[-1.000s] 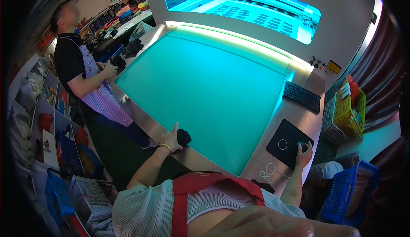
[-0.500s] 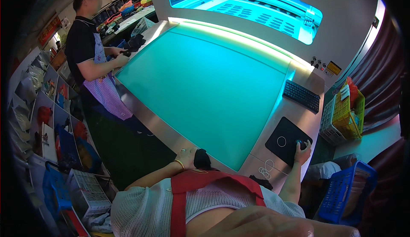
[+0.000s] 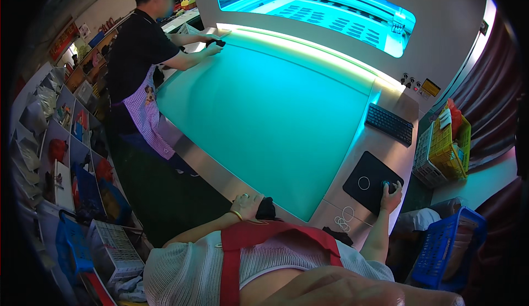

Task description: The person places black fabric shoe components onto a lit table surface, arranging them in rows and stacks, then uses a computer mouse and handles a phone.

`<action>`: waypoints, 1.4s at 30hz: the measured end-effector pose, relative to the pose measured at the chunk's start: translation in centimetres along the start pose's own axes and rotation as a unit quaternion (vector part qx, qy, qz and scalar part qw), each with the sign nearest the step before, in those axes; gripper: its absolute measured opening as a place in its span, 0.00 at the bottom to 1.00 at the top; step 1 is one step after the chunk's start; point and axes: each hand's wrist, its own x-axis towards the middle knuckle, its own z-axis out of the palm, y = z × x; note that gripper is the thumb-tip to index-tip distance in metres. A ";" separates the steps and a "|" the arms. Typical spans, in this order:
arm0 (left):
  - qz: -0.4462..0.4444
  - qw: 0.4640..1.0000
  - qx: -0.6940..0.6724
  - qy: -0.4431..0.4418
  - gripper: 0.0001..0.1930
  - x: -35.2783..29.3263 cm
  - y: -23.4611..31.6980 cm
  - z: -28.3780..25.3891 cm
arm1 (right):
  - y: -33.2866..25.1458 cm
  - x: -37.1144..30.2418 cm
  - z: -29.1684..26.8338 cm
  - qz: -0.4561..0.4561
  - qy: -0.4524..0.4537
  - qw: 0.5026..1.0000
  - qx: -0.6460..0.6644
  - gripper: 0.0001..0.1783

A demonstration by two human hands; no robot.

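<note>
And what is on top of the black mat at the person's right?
On the black mat lie a thin white ring and a dark rounded mouse, with the right hand on it. The hand covers part of the mouse, and the mat beneath them cannot be seen.

The head-worn fisheye looks down and forward — the wearer's chest (image 3: 275, 259) close below, table (image 3: 275, 140) beyond, machine (image 3: 446, 25) behind it.

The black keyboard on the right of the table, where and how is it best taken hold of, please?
Probably by the middle of its near long edge, from the wearer's side: the black keyboard lies flat and is long and narrow, so a central grip should balance it. The right hand, on the computer mouse, is nearer.
</note>
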 end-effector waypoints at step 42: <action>0.002 0.999 0.023 -0.024 0.22 -0.9 0.9 -2.3 | -0.2 -0.3 -0.3 0.006 -0.004 1.000 -0.014 0.32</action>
